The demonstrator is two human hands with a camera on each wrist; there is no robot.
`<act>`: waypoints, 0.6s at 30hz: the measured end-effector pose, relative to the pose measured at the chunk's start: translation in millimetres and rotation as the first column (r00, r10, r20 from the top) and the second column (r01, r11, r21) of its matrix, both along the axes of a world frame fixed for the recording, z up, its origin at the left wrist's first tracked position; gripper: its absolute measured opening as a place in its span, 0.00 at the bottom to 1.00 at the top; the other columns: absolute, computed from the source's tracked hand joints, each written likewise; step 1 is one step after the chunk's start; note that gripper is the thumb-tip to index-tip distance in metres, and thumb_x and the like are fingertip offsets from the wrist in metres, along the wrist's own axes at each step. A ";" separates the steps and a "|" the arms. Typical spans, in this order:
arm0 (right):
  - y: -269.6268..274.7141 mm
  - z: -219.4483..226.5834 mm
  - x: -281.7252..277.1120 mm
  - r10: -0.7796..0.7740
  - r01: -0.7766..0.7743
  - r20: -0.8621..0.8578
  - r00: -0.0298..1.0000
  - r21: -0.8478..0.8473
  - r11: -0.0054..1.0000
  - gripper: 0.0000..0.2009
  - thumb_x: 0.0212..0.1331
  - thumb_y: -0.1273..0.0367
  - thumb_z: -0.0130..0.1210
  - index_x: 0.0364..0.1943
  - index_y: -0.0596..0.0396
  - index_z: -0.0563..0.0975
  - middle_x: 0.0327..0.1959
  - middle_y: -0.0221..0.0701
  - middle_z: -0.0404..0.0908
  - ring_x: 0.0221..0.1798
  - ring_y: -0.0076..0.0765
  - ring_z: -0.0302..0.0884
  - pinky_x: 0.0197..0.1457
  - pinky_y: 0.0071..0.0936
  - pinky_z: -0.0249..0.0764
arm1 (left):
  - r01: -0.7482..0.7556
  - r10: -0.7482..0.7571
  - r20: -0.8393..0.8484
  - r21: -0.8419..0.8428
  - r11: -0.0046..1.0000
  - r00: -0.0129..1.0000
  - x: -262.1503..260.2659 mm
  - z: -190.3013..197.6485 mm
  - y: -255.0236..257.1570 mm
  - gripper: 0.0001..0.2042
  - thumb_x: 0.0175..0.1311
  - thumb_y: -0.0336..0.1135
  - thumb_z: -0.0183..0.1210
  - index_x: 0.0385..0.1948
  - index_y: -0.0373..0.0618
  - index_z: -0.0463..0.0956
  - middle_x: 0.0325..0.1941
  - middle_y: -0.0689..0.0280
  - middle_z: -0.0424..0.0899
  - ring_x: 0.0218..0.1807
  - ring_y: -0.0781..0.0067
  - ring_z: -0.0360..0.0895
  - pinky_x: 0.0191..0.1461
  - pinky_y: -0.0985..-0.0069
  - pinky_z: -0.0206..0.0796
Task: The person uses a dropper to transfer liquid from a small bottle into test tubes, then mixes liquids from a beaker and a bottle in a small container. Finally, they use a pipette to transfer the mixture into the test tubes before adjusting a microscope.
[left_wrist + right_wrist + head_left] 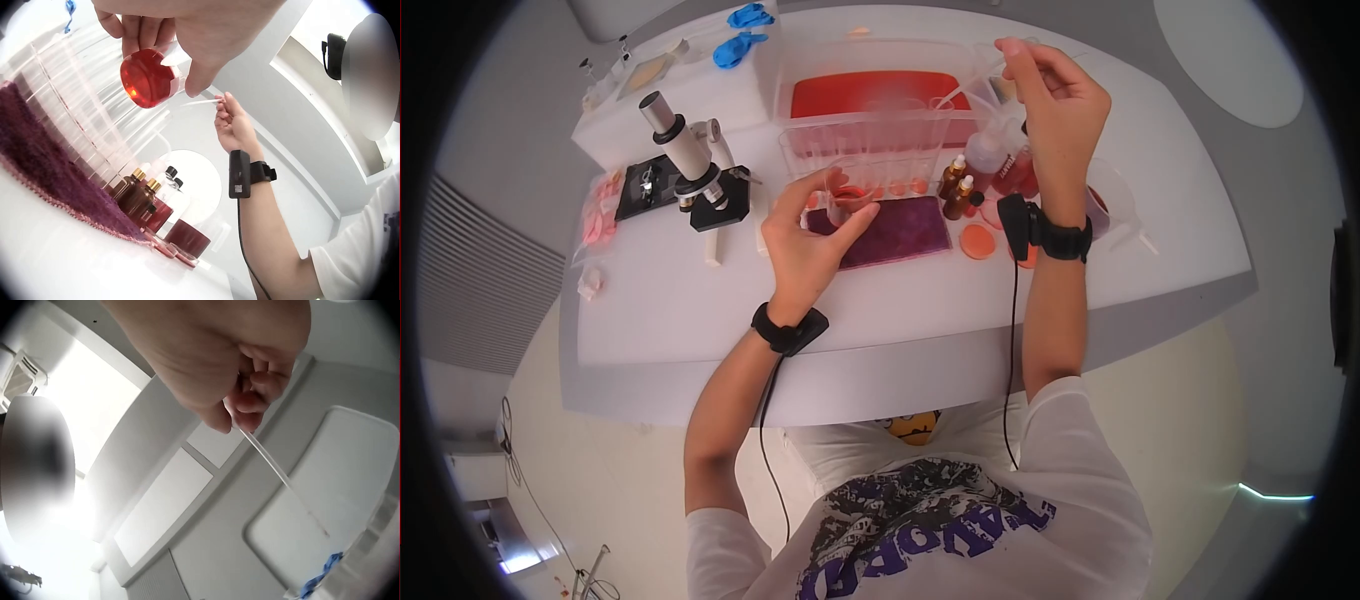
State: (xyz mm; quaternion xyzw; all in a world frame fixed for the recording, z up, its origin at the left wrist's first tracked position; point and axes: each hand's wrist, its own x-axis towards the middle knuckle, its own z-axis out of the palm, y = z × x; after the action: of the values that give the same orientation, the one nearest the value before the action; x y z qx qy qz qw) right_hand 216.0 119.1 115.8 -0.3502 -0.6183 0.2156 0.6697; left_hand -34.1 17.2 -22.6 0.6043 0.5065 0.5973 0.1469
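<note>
The left hand grips a small clear cup with red liquid, held above the purple cloth; in the left wrist view the red liquid shows through the cup's bottom. Raised at the upper right, the right hand pinches a thin clear dropper between thumb and fingers. The dropper slants down and left toward the row of clear tubes. Its lower end hangs free in the right wrist view. Red caps or bases line the foot of the tubes.
Brown dropper bottles and red bottles stand right of the cloth, with orange-red discs nearby. A tray of red liquid lies behind the tubes. A microscope stands at left; blue gloves lie on a white box.
</note>
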 end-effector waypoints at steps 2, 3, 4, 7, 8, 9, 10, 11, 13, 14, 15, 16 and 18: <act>-12.3 1.5 -13.9 0.152 -0.152 0.002 0.988 -0.019 0.988 0.12 0.69 0.64 0.75 0.44 0.61 0.92 0.31 0.28 0.92 0.33 0.18 0.85 0.40 0.18 0.80 | -0.001 0.002 -0.014 0.007 1.000 1.000 0.1 -0.3 0.0 0.25 0.62 0.29 0.81 0.60 0.33 0.85 0.53 0.56 0.94 0.56 0.66 0.90 0.68 0.68 0.77; -16.1 0.5 -22.6 0.295 -0.295 0.000 0.955 -0.037 0.955 0.12 0.70 0.65 0.75 0.44 0.61 0.92 0.30 0.28 0.92 0.33 0.18 0.85 0.39 0.18 0.79 | 0.005 -0.005 0.001 0.007 1.000 1.000 0.3 -2.2 0.5 0.25 0.61 0.29 0.81 0.60 0.33 0.85 0.53 0.56 0.94 0.56 0.67 0.90 0.68 0.68 0.77; -17.8 -4.1 -33.3 0.294 -0.294 -0.004 0.956 -0.038 0.955 0.12 0.70 0.65 0.75 0.44 0.61 0.92 0.30 0.28 0.92 0.33 0.18 0.85 0.39 0.18 0.79 | 0.013 -0.013 0.015 0.007 1.000 1.000 0.6 -3.0 0.7 0.25 0.61 0.29 0.82 0.60 0.33 0.85 0.53 0.57 0.94 0.56 0.67 0.90 0.68 0.68 0.77; -18.4 -24.4 -57.7 0.378 -0.363 0.142 0.915 -0.120 0.924 0.12 0.68 0.65 0.75 0.43 0.63 0.92 0.30 0.30 0.92 0.33 0.18 0.87 0.39 0.18 0.81 | -0.005 0.005 -0.030 0.015 1.000 1.000 0.5 -1.2 0.2 0.26 0.60 0.30 0.82 0.60 0.33 0.85 0.53 0.56 0.94 0.56 0.68 0.90 0.68 0.68 0.77; -17.5 -29.0 -61.4 0.433 -0.408 0.196 0.880 -0.154 0.900 0.12 0.68 0.65 0.75 0.42 0.63 0.91 0.30 0.30 0.92 0.34 0.18 0.87 0.39 0.19 0.81 | -0.004 0.005 -0.034 0.016 1.000 0.999 0.9 0.1 -0.3 0.26 0.60 0.30 0.82 0.60 0.33 0.85 0.53 0.56 0.94 0.56 0.68 0.90 0.68 0.68 0.77; -16.7 -31.9 -63.5 0.488 -0.451 0.248 0.837 -0.193 0.872 0.12 0.68 0.65 0.75 0.42 0.64 0.91 0.30 0.30 0.92 0.34 0.19 0.88 0.39 0.19 0.81 | 0.003 -0.003 -0.006 0.010 1.000 1.000 1.6 1.4 -1.3 0.26 0.61 0.30 0.82 0.60 0.33 0.85 0.52 0.56 0.95 0.55 0.68 0.90 0.68 0.68 0.76; -15.9 -33.1 -63.9 0.488 -0.452 0.245 0.838 -0.192 0.871 0.12 0.68 0.65 0.75 0.42 0.64 0.91 0.30 0.30 0.92 0.34 0.19 0.88 0.39 0.19 0.81 | 0.010 -0.010 0.022 0.004 1.000 1.000 1.5 2.6 -2.0 0.26 0.61 0.30 0.82 0.60 0.33 0.85 0.52 0.56 0.95 0.55 0.68 0.90 0.68 0.68 0.76; -14.8 -33.7 -62.5 0.487 -0.441 0.273 0.830 -0.215 0.872 0.13 0.68 0.65 0.74 0.42 0.64 0.91 0.30 0.30 0.92 0.33 0.19 0.87 0.38 0.20 0.80 | 0.008 -0.008 0.021 0.004 1.000 1.000 1.4 3.6 -2.3 0.26 0.61 0.30 0.82 0.60 0.33 0.85 0.52 0.56 0.95 0.55 0.68 0.90 0.68 0.68 0.76; -13.0 -32.1 -57.6 0.485 -0.415 0.330 0.810 -0.263 0.871 0.14 0.69 0.63 0.73 0.42 0.63 0.91 0.29 0.29 0.91 0.31 0.19 0.85 0.35 0.21 0.79 | 0.011 -0.012 0.023 0.004 1.000 1.000 1.4 4.7 -1.9 0.25 0.61 0.30 0.81 0.60 0.33 0.85 0.51 0.56 0.95 0.55 0.68 0.90 0.68 0.68 0.76; -12.2 -27.6 -53.1 0.487 -0.417 0.331 0.808 -0.263 0.870 0.14 0.69 0.63 0.73 0.42 0.63 0.91 0.29 0.29 0.91 0.31 0.19 0.85 0.35 0.21 0.79 | 0.009 -0.009 0.025 0.005 1.000 1.000 0.7 3.4 -1.1 0.25 0.61 0.30 0.81 0.60 0.33 0.85 0.51 0.56 0.95 0.55 0.68 0.90 0.68 0.68 0.76; -11.5 -20.1 -46.9 0.488 -0.389 0.281 0.826 -0.342 0.855 0.13 0.71 0.64 0.71 0.45 0.62 0.91 0.31 0.28 0.91 0.32 0.18 0.83 0.36 0.19 0.77 | 0.001 -0.001 0.018 0.005 1.000 1.000 -0.2 1.1 0.0 0.25 0.61 0.30 0.81 0.60 0.33 0.85 0.51 0.56 0.95 0.55 0.68 0.90 0.68 0.68 0.76; -10.5 -14.8 -41.5 0.484 -0.362 0.231 0.844 -0.419 0.833 0.12 0.74 0.65 0.70 0.48 0.61 0.92 0.34 0.28 0.92 0.33 0.16 0.81 0.36 0.17 0.76 | -0.006 0.006 0.011 0.006 1.000 1.000 -0.8 0.1 0.6 0.25 0.61 0.30 0.81 0.60 0.33 0.85 0.51 0.56 0.95 0.55 0.68 0.91 0.68 0.68 0.76; -1.5 -20.4 -31.8 0.456 -0.370 0.123 0.881 -0.421 0.828 0.12 0.75 0.65 0.68 0.49 0.61 0.91 0.34 0.28 0.91 0.32 0.15 0.78 0.35 0.17 0.73 | -0.003 0.003 0.022 -0.006 1.000 1.000 0.4 1.6 -0.9 0.25 0.61 0.29 0.81 0.60 0.33 0.85 0.51 0.56 0.95 0.55 0.68 0.91 0.68 0.68 0.76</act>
State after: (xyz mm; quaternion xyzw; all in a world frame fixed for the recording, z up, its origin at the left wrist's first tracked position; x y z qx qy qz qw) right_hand 184.2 117.5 95.4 -0.3535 -0.6945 0.4337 0.4524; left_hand -33.7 16.3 -21.0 0.5964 0.5075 0.6026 0.1537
